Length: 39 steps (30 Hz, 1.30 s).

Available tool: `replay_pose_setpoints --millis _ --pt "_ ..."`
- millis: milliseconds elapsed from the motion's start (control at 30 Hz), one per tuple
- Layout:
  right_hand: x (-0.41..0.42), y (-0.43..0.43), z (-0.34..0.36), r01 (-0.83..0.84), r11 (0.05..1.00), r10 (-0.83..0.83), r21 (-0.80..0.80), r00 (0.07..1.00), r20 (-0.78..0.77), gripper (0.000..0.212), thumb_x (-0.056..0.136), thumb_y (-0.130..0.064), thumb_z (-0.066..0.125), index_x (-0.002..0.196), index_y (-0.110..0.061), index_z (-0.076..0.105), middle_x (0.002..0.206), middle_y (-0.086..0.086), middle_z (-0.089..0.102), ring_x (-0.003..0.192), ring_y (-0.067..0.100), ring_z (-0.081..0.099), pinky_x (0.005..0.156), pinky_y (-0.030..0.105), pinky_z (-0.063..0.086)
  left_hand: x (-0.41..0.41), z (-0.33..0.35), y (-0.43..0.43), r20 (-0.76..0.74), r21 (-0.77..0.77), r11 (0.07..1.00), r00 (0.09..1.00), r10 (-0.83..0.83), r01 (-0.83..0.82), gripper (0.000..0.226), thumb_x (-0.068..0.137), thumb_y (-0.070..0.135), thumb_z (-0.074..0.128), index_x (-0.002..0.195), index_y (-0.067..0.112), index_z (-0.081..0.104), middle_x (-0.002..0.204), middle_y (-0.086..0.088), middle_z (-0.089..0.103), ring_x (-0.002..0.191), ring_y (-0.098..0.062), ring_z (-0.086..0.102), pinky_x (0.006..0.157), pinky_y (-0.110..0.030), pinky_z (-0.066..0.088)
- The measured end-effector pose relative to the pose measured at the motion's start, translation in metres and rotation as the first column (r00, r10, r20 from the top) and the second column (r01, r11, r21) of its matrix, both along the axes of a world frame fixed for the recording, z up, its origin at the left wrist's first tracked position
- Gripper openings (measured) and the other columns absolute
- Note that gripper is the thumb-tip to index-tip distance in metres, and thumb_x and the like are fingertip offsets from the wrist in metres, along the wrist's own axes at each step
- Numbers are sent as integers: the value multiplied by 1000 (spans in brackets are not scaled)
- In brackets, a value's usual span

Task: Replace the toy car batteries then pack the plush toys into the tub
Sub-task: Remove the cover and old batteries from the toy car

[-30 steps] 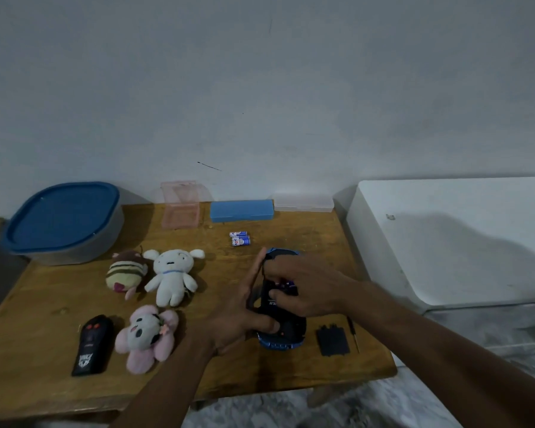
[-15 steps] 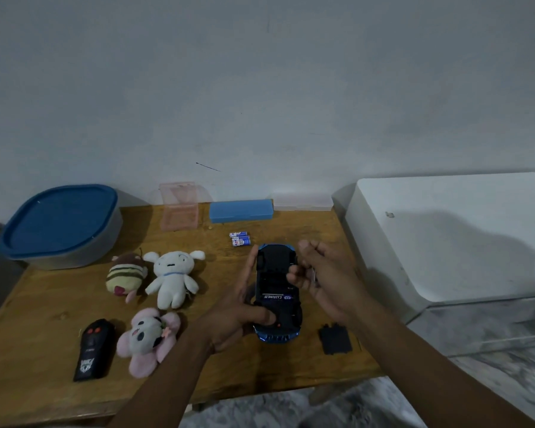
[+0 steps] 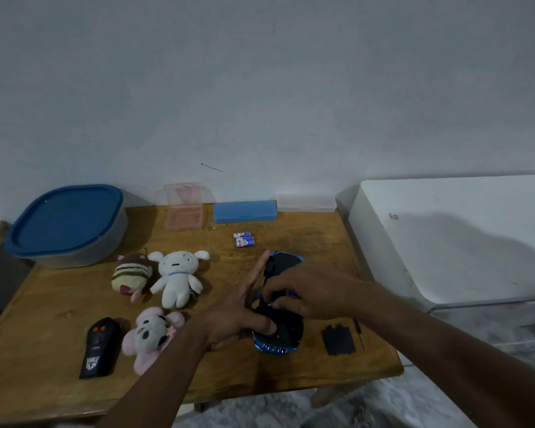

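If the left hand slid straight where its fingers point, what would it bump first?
Probably the clear box by the wall, next to the blue box. The left hand's fingers point just right of the batteries; depth is unclear.

Both arms are bare and reach in from the near edge. The left forearm (image 3: 167,372) rises from the near left and slants far and to the right. The left hand (image 3: 238,316) lies edge-on, its fingers (image 3: 257,273) straight, held together and pointing far, flat against the left side of the toy car (image 3: 286,332), while the thumb is spread to the right and rests on the car's near part. The right forearm (image 3: 430,341) comes in from the near right. The right hand (image 3: 309,291) is palm down over the car's middle, fingers curled, fingertips and thumb close together; whether they pinch anything is hidden.
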State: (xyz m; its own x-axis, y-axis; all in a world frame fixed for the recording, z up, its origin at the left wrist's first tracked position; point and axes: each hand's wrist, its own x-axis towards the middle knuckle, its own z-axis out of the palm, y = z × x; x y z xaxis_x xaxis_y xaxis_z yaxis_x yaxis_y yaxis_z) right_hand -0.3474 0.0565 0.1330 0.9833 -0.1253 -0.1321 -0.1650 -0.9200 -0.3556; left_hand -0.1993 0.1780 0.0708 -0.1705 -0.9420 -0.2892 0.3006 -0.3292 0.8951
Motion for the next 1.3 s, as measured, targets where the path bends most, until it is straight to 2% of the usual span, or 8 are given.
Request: replay_pose_setpoints --millis 267,367,500,667,867,1000,1200,1300 --pt "-2 -2 -3 1 999 -1 40 1000 3 19 94 -33 54 111 -30 62 103 -8 68 90 6 61 78 32 52 -4 3 3 -27 8 1000 999 20 -20 115 71 -25 58 141 60 24 143 -13 46 92 -22 66 69 -35 54" --pt "-4 -2 -4 25 999 -25 46 1000 -4 19 94 -33 54 111 -30 63 106 -9 68 91 5 60 75 21 47 -5 2 1 -31 9 999 999 40 -39 115 73 -26 57 141 59 22 142 -13 47 93 -24 65 70 -35 54" --pt "-9 -2 -9 250 968 -248 -24 966 73 18 93 -39 54 103 -28 65 101 -7 68 86 7 58 68 17 40 -9 -5 -2 -39 -13 976 975 217 -217 117 69 -21 64 140 62 22 141 -12 48 109 -35 63 82 -46 53" --pt "-9 9 -14 592 806 -588 25 794 155 18 91 -34 58 96 -22 71 91 -4 70 79 8 61 60 15 39 -19 -11 -12 92 -89 911 907 411 -404 121 61 -8 75 133 72 20 143 0 46 119 -35 58 90 -63 50" --pt "9 12 -27 826 482 -867 290 498 21 15 83 -27 70 77 -15 75 75 2 71 65 12 65 54 24 51 -25 -16 -17 205 -183 864 841 501 -469 122 66 -9 76 135 71 14 135 12 53 125 -19 54 92 -56 52" --pt "12 14 -32 843 306 -934 443 357 -35 15 79 -27 75 74 -13 72 73 2 69 66 13 67 64 32 60 -27 -10 -19 268 -252 849 809 523 -465 121 73 -14 71 136 69 8 129 21 55 112 3 59 90 -43 56" --pt "14 14 -29 712 17 -958 702 213 -193 24 73 -20 81 78 0 70 76 11 71 69 20 69 62 33 59 -17 -8 -18 189 -203 885 869 456 -420 116 65 -3 73 134 71 16 127 19 58 120 -27 58 91 -58 51" --pt "11 19 -24 634 -3 -949 773 241 -202 20 74 -20 81 80 -5 69 77 6 72 68 16 69 54 26 54 -13 -9 -17 120 -160 896 893 433 -413 116 62 -3 73 132 72 20 131 11 56 120 -32 58 91 -62 49"
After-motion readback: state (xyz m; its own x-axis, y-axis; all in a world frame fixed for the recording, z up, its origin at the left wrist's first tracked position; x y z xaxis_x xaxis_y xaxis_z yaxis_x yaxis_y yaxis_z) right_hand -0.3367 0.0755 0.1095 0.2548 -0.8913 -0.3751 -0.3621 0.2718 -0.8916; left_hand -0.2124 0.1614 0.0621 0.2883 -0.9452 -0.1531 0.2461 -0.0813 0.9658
